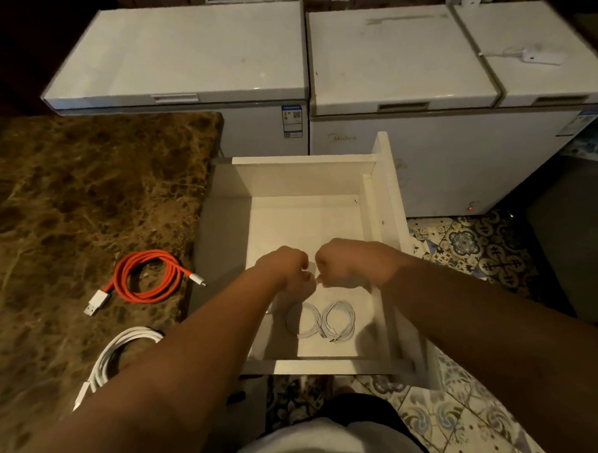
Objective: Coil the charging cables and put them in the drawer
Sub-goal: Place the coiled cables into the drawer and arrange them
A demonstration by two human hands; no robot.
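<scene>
Cables lie in three places: a red coil (147, 276) and a white coil (120, 354) near the worktop's (67, 202) right edge, and two white coils (320, 322) at the drawer's (386, 188) near end. Above the drawer, left hand (285, 269) and right hand (349, 262) nearly meet, fingers curled; whether either grip pinches anything, I cannot tell.
</scene>
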